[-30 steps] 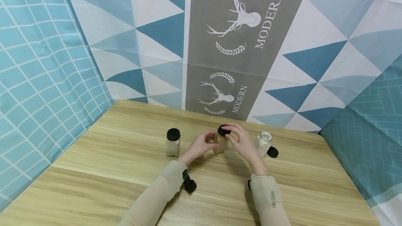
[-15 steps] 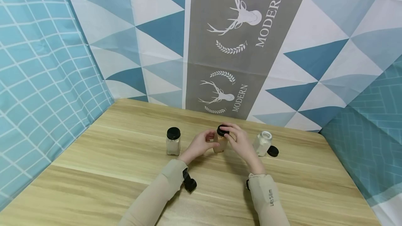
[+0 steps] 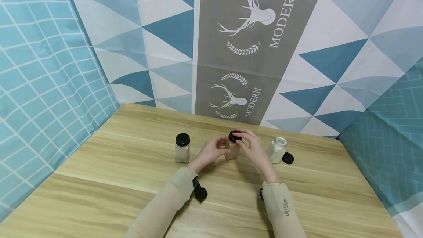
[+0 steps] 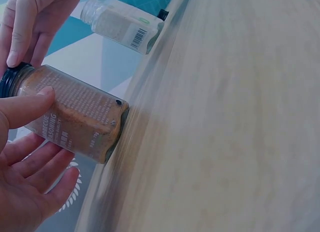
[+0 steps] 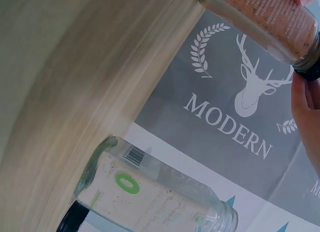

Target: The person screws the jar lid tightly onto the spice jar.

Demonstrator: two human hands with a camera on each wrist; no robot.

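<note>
A square glass seasoning jar point(image 3: 232, 152) with orange-brown powder stands upright on the table, black lid point(image 3: 234, 137) on top. My left hand point(image 3: 209, 153) grips its side; in the left wrist view the thumb lies over the printed label of the jar point(image 4: 80, 119). My right hand point(image 3: 256, 153) holds the lid by its rim from the right and above. Just right of that hand is an uncapped jar point(image 3: 276, 152) with pale contents and a green mark, seen close in the right wrist view. A loose black lid point(image 3: 288, 158) lies beside it.
Left of my left hand stands another glass jar point(image 3: 182, 154) with pale contents and its black lid on. The wooden table point(image 3: 109, 179) ends at a patterned cloth backdrop point(image 3: 172, 47). Blue tiled cloth point(image 3: 36, 65) hangs along the left side.
Both hands stay on the seasoning jar and its lid. The fingers at the lid shift only slightly, and the other jars stay where they were.
</note>
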